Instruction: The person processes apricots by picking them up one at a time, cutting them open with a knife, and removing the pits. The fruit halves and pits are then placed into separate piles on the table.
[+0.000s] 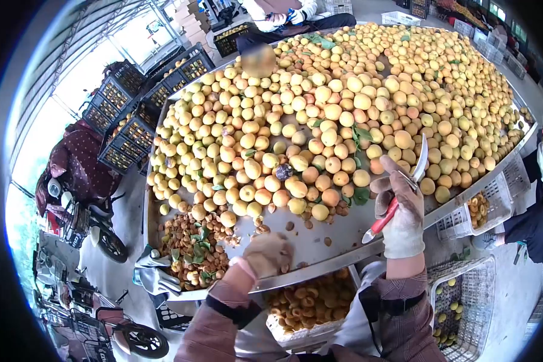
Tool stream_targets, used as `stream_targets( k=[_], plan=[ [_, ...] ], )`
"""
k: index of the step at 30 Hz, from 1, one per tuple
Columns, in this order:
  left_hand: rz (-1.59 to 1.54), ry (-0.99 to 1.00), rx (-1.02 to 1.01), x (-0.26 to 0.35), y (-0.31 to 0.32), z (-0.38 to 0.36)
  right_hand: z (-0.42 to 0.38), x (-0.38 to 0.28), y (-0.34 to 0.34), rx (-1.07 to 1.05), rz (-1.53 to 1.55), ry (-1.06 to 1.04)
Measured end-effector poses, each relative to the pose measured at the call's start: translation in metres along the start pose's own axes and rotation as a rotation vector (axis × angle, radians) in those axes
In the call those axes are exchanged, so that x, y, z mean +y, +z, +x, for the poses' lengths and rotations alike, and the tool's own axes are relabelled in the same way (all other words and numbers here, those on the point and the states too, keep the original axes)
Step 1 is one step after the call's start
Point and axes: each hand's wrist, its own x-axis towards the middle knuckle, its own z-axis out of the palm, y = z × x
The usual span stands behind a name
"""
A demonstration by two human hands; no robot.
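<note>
R hand (pixel 402 211) gripping knife (pixel 398 193), L hand (pixel 266 253) fisted on table (pixel 338 238)

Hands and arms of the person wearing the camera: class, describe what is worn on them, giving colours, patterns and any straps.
The left hand and right hand each wear a pale, beige-grey work glove, soiled and worn-looking. Both arms are covered by brownish-pink sleeves with a fine check pattern. A dark band circles the left sleeve and another the right sleeve. A pink cuff shows at the left wrist.
</note>
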Motion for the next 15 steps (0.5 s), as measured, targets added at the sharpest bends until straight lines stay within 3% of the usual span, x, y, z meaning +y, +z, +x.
stream_targets(
  k=[2, 4, 5, 7, 8, 12, 14, 15],
  plan=[
    [0.101, 0.134, 0.104, -0.073, 0.017, -0.041, 0.0, 0.001, 0.003, -0.03, 0.062, 0.034],
    [0.023, -0.322, 0.026, -0.089, 0.007, -0.076, -0.002, 0.005, 0.007, -0.048, 0.081, 0.031],
    [0.032, -0.325, 0.03, -0.086, -0.001, -0.077, -0.002, 0.004, 0.01, -0.055, 0.064, 0.081],
    [0.077, -0.533, 0.243, -0.061, -0.027, -0.078, -0.006, -0.001, 0.018, -0.042, 0.032, 0.161],
    [0.14, -0.555, 0.421, -0.077, -0.018, -0.063, -0.006, 0.001, 0.02, -0.045, 0.038, 0.153],
    [0.102, -0.528, 0.56, -0.036, -0.047, 0.003, -0.015, -0.002, 0.023, -0.094, 0.014, 0.192],
    [0.227, -0.461, 0.674, -0.049, -0.033, 0.032, -0.016, 0.002, 0.019, -0.085, 0.038, 0.231],
    [0.276, -0.536, 0.627, -0.046, -0.035, 0.04, -0.016, 0.002, 0.021, -0.086, 0.047, 0.218]
  ],
)
